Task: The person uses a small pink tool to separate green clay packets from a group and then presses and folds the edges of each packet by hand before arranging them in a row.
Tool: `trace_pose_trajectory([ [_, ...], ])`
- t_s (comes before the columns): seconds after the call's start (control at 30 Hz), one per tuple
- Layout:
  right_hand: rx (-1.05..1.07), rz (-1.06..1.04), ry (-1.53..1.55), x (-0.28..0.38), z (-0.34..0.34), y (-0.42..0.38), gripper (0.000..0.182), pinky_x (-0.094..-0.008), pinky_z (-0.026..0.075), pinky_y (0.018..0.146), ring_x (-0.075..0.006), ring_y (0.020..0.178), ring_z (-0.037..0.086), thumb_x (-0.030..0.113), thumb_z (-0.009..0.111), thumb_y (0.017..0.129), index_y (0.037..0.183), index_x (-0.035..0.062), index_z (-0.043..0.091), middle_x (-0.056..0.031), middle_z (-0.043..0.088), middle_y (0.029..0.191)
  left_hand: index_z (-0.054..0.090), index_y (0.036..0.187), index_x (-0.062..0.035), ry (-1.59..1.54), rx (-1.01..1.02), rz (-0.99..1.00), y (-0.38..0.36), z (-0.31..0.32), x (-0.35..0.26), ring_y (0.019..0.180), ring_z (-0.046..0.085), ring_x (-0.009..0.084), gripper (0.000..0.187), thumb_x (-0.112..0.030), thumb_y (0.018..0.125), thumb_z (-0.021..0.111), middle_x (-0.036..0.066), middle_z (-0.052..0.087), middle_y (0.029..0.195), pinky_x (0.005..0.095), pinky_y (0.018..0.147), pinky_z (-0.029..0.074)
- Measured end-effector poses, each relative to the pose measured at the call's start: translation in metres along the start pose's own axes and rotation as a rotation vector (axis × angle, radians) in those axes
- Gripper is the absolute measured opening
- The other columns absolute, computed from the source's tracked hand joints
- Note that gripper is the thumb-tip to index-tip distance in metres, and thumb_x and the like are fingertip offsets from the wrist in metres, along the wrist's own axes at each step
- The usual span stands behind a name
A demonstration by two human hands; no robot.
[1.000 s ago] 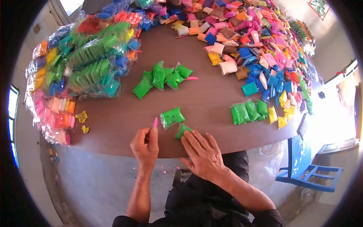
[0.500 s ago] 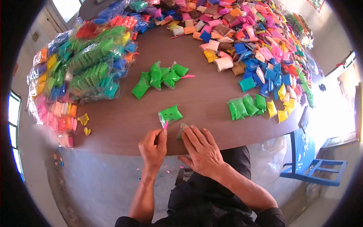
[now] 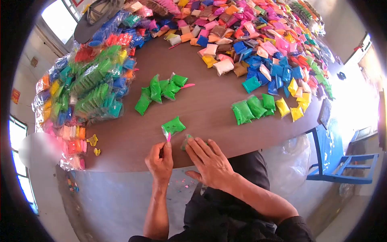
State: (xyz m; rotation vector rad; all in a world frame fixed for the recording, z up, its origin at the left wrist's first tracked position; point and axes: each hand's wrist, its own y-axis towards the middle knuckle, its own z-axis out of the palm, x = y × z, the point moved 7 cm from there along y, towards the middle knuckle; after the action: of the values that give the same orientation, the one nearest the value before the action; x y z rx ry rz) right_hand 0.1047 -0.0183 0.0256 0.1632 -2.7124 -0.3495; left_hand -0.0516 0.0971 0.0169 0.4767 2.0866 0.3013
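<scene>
My left hand [image 3: 160,161] pinches a slim pink plastic stick [image 3: 169,137] between thumb and forefinger. The stick's tip reaches the near edge of a green clay packet [image 3: 174,125] lying on the brown table [image 3: 209,101]. Just to the right, my right hand [image 3: 209,163] rests flat with fingers stretched out over another clear packet [image 3: 186,142]. Only an edge of that packet, with some green in it, shows beyond the fingertips; the rest is covered.
Farther back lies a cluster of green packets [image 3: 156,89] with another pink stick [image 3: 188,85] beside it. More green packets [image 3: 242,112] and yellow ones [image 3: 282,107] sit at right. Bagged packets [image 3: 96,76] are stacked at left, a multicoloured heap [image 3: 258,44] behind. A blue chair [image 3: 322,153] stands at right.
The whole view has turned a little, so the table's contents appear shifted left. Both hands keep nearly the same pose, the left still on the pink stick, the right still flat on the packet.
</scene>
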Motion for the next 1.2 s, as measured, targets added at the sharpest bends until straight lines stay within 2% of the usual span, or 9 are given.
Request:
trace_pose_trajectory([
  [0.13,-0.005,-0.015,-0.024,-0.006,0.000,0.006,0.085,-0.0539,0.032,0.130,-0.0342,0.158,0.042,0.052,0.075,0.097,0.159,-0.0012,0.051,-0.0186,0.046,0.169,0.075,0.098,0.0007,0.038,-0.027,0.040,0.002,0.004,0.003,0.067,0.061,0.0121,0.015,-0.013,0.104,0.079,0.007,0.070,0.077,0.0318,0.062,0.051],
  [0.17,-0.022,-0.007,-0.009,-0.006,0.001,0.002,0.085,-0.0544,0.033,0.129,-0.0347,0.157,0.043,0.051,0.078,0.095,0.158,-0.0007,0.052,-0.0186,0.047,0.168,0.075,0.098,0.0005,0.051,-0.037,0.041,0.000,0.004,0.004,0.064,0.061,0.0128,0.014,-0.011,0.103,0.079,0.008,0.070,0.076,0.0319,0.060,0.051],
  [0.23,-0.069,-0.012,0.015,-0.005,0.001,0.003,0.085,-0.0554,0.035,0.128,-0.0357,0.156,0.045,0.048,0.082,0.092,0.156,0.0002,0.054,-0.0187,0.048,0.168,0.075,0.098,0.0005,0.064,-0.047,0.067,0.001,0.005,-0.001,0.070,0.062,0.0124,0.017,-0.015,0.105,0.078,0.007,0.071,0.078,0.0333,0.064,0.051],
  [0.43,-0.092,0.021,0.114,-0.010,-0.003,0.000,0.089,-0.0564,0.033,0.129,-0.0369,0.158,0.042,0.047,0.081,0.092,0.161,0.0011,0.049,-0.0196,0.043,0.171,0.075,0.098,0.0001,0.092,-0.039,0.040,0.002,0.005,0.000,0.071,0.061,0.0130,0.019,-0.017,0.105,0.078,0.007,0.071,0.078,0.0338,0.066,0.052],
  [0.53,-0.130,0.032,0.100,-0.016,-0.020,-0.007,0.087,-0.0570,0.033,0.129,-0.0359,0.157,0.043,0.045,0.082,0.092,0.161,0.0024,0.049,-0.0190,0.043,0.171,0.075,0.098,0.0002,0.108,-0.036,0.020,0.000,0.005,0.002,0.071,0.061,0.0128,0.019,-0.017,0.105,0.078,0.007,0.071,0.078,0.0336,0.066,0.052],
  [0.73,-0.010,0.016,-0.023,-0.024,-0.006,-0.013,0.088,-0.0568,0.033,0.128,-0.0312,0.158,0.043,0.044,0.084,0.090,0.160,0.0025,0.050,-0.0171,0.045,0.170,0.075,0.098,0.0004,0.092,-0.031,0.036,0.002,0.007,0.001,0.071,0.062,0.0109,0.019,-0.017,0.105,0.078,0.007,0.071,0.077,0.0328,0.066,0.052],
  [0.87,-0.022,0.040,0.011,-0.022,-0.010,-0.011,0.088,-0.0563,0.033,0.129,-0.0309,0.157,0.044,0.044,0.085,0.089,0.159,0.0035,0.051,-0.0151,0.047,0.169,0.076,0.099,0.0001,0.074,-0.088,0.090,0.000,0.006,0.000,0.063,0.060,0.0114,0.014,-0.012,0.103,0.080,0.007,0.067,0.072,0.0307,0.059,0.050],
  [0.97,-0.060,0.053,0.053,-0.014,-0.017,-0.007,0.086,-0.0563,0.034,0.128,-0.0314,0.155,0.047,0.041,0.087,0.087,0.157,0.0043,0.055,-0.0137,0.049,0.168,0.076,0.099,0.0000,0.091,-0.067,0.074,-0.001,0.006,0.001,0.065,0.061,0.0112,0.012,-0.011,0.103,0.080,0.008,0.069,0.074,0.0311,0.059,0.051],
  [1.2,-0.046,-0.029,-0.013,-0.013,0.000,-0.001,0.086,-0.0553,0.036,0.127,-0.0303,0.154,0.047,0.041,0.088,0.086,0.156,0.0043,0.055,-0.0138,0.050,0.166,0.076,0.098,-0.0009,0.096,-0.070,0.133,0.000,0.007,-0.002,0.062,0.063,0.0170,0.011,-0.010,0.101,0.081,0.010,0.071,0.076,0.0330,0.058,0.050],
])
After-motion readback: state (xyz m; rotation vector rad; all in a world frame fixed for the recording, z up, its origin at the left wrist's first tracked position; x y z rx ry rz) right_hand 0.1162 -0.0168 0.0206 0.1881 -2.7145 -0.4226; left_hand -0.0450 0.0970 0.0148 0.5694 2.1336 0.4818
